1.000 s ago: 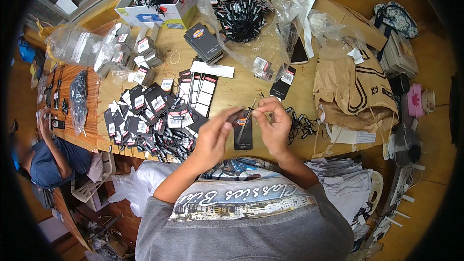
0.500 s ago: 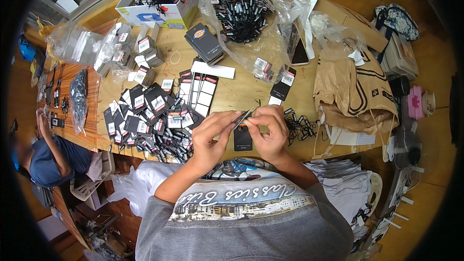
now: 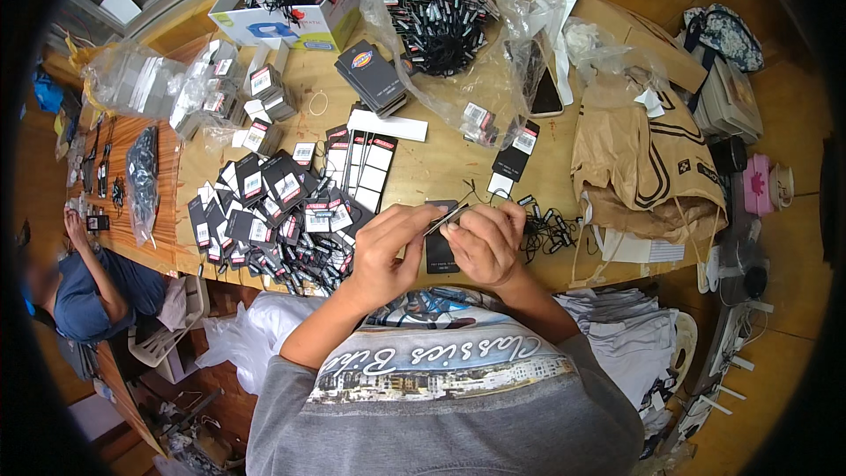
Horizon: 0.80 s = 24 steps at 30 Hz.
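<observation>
Pinching a dark tag (image 3: 447, 219) between them, the left hand (image 3: 388, 245) and right hand (image 3: 485, 242) meet just above the near edge of the wooden table (image 3: 423, 167); the fingers of both are closed on the tag, which is tilted edge-on. Another black tag (image 3: 438, 251) lies flat on the table right beneath the hands.

To the left of the hands, a heap of tags (image 3: 273, 220) with white labels spreads across the table, close enough to crowd the left wrist. Just right of the hands is a tangle of black strings (image 3: 546, 234). Beyond them lie a row of black-and-white tags (image 3: 361, 163) and a white strip (image 3: 388, 126). Further back, a neat stack of dark tags (image 3: 372, 78) with an oval orange mark sits beside a clear plastic bag (image 3: 445, 26) full of black strings. A white box (image 3: 291, 13) with blue print stands at the far left corner. A phone (image 3: 544, 92) lies under the plastic. To the right, a tan garment (image 3: 643, 167) with dark stripes is bunched up. Another person (image 3: 88, 286) sits off to the left.
</observation>
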Motion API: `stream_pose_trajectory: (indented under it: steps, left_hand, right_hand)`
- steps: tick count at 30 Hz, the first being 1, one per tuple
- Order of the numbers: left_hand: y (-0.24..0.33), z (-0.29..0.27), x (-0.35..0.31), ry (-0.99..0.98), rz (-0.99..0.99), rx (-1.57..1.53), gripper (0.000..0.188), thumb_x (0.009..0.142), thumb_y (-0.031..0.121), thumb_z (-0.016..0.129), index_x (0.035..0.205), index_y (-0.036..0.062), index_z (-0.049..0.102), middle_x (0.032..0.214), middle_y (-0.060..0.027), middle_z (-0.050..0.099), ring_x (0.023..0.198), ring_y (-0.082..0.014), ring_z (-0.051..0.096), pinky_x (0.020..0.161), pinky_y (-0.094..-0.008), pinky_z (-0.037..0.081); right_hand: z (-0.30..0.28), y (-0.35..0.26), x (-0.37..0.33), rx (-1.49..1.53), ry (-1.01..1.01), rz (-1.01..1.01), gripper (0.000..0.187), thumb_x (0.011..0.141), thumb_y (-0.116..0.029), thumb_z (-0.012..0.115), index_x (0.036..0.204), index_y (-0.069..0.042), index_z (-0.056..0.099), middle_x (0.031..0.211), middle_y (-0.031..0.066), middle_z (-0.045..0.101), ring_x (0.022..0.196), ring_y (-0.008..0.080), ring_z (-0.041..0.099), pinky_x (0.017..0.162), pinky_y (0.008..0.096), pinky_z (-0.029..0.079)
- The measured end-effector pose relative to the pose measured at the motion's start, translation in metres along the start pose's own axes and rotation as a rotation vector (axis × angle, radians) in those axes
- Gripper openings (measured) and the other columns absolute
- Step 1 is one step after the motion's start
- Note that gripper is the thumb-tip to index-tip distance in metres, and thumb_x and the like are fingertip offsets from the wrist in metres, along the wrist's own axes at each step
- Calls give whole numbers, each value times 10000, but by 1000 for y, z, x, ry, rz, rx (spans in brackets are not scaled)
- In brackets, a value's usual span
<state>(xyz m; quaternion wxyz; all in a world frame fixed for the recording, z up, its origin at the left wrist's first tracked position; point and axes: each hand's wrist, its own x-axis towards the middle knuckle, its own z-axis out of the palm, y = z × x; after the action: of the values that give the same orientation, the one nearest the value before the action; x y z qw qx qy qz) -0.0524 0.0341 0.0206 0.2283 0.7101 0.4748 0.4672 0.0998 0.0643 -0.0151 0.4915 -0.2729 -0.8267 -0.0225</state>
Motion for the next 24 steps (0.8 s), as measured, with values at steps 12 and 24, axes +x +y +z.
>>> stream_pose_trajectory:
  steps: [12,24]
  left_hand:
    - [-4,-2,-1,-14,83,50,284,629,-53,581,911,-29,568,877,-143,577,756,-260,564,640,-296,455]
    - [-31,3,-11,-59,-625,-1069,130,659,31,660,760,-14,592,838,-72,550,799,-135,509,739,-250,396]
  right_hand:
    - [26,-9,-11,755,161,774,163,683,-18,631,748,-47,483,775,64,533,644,191,494,637,316,342]
    - [11,-4,6,247,-2,111,132,636,-74,634,721,-94,534,747,18,537,659,165,520,650,329,310]
